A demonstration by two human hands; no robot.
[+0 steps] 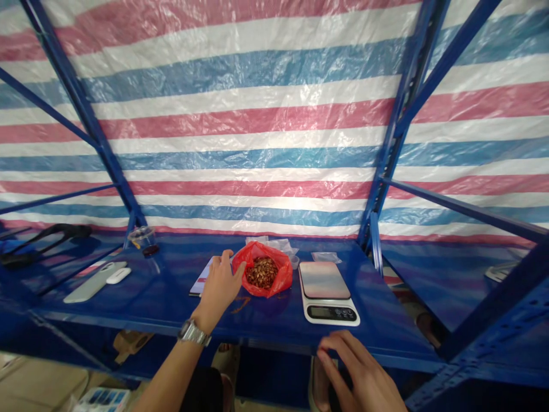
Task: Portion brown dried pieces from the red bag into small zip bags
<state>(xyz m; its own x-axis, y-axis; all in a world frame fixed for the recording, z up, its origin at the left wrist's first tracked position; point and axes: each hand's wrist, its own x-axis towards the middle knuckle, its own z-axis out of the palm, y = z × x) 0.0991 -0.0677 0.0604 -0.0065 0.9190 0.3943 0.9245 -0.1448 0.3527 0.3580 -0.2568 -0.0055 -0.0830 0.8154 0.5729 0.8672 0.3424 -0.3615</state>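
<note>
A red plastic bag [265,269] holding many brown nuts [262,272] sits open on the blue steel shelf [128,303]. My left hand [218,289], with a wristwatch [193,332] on its wrist, rests its fingertips against the bag's left side. Under that hand lies a sheet or notebook [201,280]. My right hand [360,375] hangs at the shelf's front edge, fingers curled and holding nothing visible. Nearest to it stands a white digital kitchen scale [328,292] with a steel platform, carrying nothing.
Behind the bag lie clear plastic wrapping [270,245] and a small clear packet [326,257]. A grey flat device [92,284], a white case [119,275], a clear cup [142,239] and a dark tool [43,243] occupy the shelf's left. Blue rack uprights and a striped tarp stand behind.
</note>
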